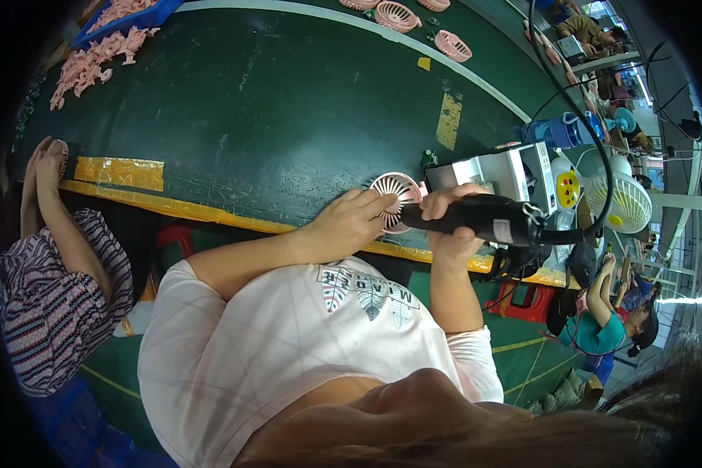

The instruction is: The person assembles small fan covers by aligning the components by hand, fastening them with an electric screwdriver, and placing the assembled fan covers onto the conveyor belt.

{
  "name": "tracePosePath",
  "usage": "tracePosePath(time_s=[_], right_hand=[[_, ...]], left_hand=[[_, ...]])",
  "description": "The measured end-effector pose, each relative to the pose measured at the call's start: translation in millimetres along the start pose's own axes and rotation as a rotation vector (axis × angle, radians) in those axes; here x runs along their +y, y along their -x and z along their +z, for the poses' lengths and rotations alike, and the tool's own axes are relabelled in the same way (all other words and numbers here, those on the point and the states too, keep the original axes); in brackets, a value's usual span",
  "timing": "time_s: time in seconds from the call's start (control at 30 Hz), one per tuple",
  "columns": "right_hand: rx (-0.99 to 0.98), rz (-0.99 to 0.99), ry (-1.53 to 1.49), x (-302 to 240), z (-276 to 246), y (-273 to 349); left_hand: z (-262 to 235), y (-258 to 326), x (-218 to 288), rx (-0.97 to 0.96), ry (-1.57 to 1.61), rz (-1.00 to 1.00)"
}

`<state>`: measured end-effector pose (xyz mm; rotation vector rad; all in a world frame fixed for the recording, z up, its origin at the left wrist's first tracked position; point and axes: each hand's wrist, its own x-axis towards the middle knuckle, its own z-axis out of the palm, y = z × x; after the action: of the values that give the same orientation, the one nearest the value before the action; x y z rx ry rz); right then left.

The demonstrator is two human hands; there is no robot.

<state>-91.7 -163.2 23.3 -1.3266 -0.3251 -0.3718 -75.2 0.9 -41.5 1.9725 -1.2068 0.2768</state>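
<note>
A round pink slatted fan housing (397, 187) rests at the near edge of the green workbench. My left hand (351, 226) is closed on its left side, the fingers on the rim and slats. In my right hand (454, 222) is a black electric screwdriver (483, 218), gripped near its front end and lying almost level. Its tip points left at the housing's right part. The screwdriver's body hides some of the housing, so I cannot tell whether the tip touches it. A black cable (604, 179) runs up from its back end.
Right of my hands stands a white and grey box-shaped machine (507, 175), with a white desk fan (620, 203) beyond. A blue bin (144, 19) and heaped pink parts (97, 66) lie far left. More pink housings (452, 45) sit beyond the white strip. A co-worker's hands (48, 164) are at left.
</note>
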Motion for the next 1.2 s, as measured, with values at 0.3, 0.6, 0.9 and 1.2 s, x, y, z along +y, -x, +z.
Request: tracePosePath(time_s=[0.3, 0.6, 0.9, 1.2], right_hand=[[-0.036, -0.095, -0.003, -13, -5, -2], [-0.005, -0.108, -0.135, -22, -1, -1], [0.156, -0.325, 0.162, -69, -46, -21], [0.161, -0.159, -0.026, -53, -42, -22]], left_hand=[[-2, -3, 1, -0.009, -0.019, -0.026], [-5, -2, 0, -0.028, 0.053, -0.070], [-3, -1, 1, -0.025, -0.006, -0.019], [-1, -2, 1, -0.001, -0.018, 0.033]])
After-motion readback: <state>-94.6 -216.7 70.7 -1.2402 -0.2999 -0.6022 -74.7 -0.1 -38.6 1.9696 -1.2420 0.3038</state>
